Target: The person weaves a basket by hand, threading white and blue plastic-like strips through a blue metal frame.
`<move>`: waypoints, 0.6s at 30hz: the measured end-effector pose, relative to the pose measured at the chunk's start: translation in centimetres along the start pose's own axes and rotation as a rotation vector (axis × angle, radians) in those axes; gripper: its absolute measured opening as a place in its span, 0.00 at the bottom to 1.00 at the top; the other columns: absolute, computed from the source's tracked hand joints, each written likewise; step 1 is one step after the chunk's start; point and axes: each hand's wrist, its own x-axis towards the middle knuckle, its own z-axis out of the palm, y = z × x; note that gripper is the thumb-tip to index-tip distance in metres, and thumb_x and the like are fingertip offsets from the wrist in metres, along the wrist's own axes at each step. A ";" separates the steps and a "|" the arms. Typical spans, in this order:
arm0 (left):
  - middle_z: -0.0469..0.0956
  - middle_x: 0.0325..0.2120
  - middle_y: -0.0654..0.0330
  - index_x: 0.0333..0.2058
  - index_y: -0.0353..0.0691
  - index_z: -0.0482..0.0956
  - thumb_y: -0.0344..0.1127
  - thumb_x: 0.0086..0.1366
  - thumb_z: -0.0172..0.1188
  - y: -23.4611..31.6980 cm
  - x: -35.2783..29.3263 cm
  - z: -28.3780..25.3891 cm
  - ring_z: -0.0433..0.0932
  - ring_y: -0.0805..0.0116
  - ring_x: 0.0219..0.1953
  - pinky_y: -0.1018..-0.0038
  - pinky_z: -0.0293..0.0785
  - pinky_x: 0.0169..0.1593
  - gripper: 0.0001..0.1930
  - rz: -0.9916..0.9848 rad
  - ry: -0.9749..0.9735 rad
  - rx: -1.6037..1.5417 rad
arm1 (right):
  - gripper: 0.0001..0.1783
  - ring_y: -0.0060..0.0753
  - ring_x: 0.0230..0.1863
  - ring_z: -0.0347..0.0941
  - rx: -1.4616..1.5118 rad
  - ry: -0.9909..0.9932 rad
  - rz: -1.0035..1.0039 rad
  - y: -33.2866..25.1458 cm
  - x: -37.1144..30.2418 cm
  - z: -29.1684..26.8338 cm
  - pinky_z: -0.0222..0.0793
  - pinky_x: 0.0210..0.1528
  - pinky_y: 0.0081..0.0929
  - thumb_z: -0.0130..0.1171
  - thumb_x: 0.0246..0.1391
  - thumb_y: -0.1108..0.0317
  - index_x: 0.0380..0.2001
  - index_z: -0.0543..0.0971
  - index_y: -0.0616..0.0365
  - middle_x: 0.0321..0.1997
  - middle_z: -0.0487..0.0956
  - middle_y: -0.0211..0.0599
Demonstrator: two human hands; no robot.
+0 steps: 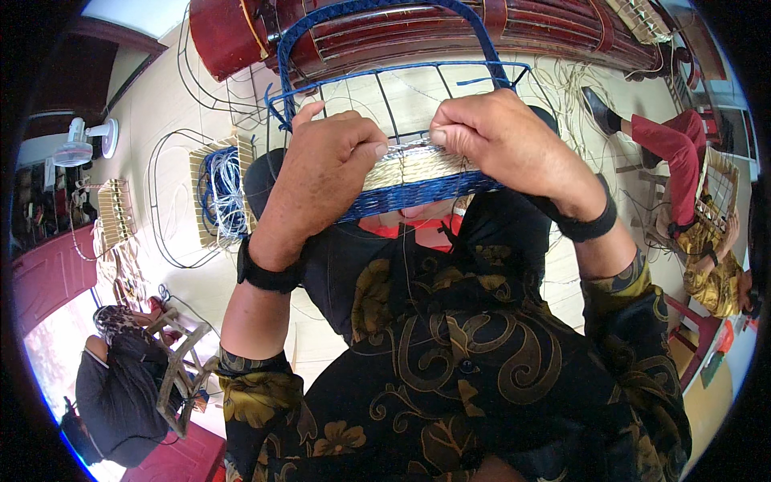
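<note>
A partly woven basket [409, 173] stands across my lap, with a blue woven band at its near edge, a cream band above it and bare dark wire rods on the far side. Its blue wrapped handle [283, 60] arches away from me. Silvery strand [412, 148] runs along the top of the cream weave between my hands. My left hand [325, 165] is closed at the left of that strand, thumb and curled forefinger pressed to it. On the other side my right hand [510, 140] pinches the strand near the middle. The fingers' undersides are hidden.
A box [201, 197] of blue and white cord lies at the left among bent wire frames [157, 201]. Beyond the basket is a dark red wooden bench [385, 36]. Loose cream strands [574, 88] trail on the floor. Other people sit at right [683, 153] and lower left [120, 394].
</note>
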 end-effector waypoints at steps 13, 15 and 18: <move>0.74 0.21 0.61 0.25 0.39 0.73 0.29 0.54 0.51 0.4 0.1 0.9 0.73 0.64 0.27 0.60 0.48 0.57 0.02 0.033 0.079 -0.004 | 0.04 0.15 0.20 0.66 0.236 -0.306 0.350 -0.7 2.2 -2.3 0.62 0.24 0.15 0.53 0.50 0.75 0.30 0.77 0.61 0.22 0.75 0.26; 0.74 0.21 0.61 0.25 0.40 0.73 0.29 0.54 0.52 0.6 0.2 1.2 0.73 0.64 0.27 0.61 0.48 0.58 0.02 0.028 0.076 -0.010 | 0.04 0.19 0.19 0.67 0.193 -0.222 0.269 -0.1 1.4 -1.7 0.62 0.24 0.19 0.52 0.47 0.76 0.27 0.77 0.60 0.19 0.74 0.31; 0.74 0.20 0.63 0.25 0.41 0.73 0.30 0.53 0.52 0.9 0.2 1.5 0.73 0.66 0.27 0.62 0.48 0.58 0.02 -0.057 0.086 -0.036 | 0.03 0.31 0.20 0.66 0.011 -0.031 0.080 0.2 0.2 -0.4 0.63 0.27 0.27 0.55 0.43 0.74 0.24 0.77 0.56 0.16 0.73 0.38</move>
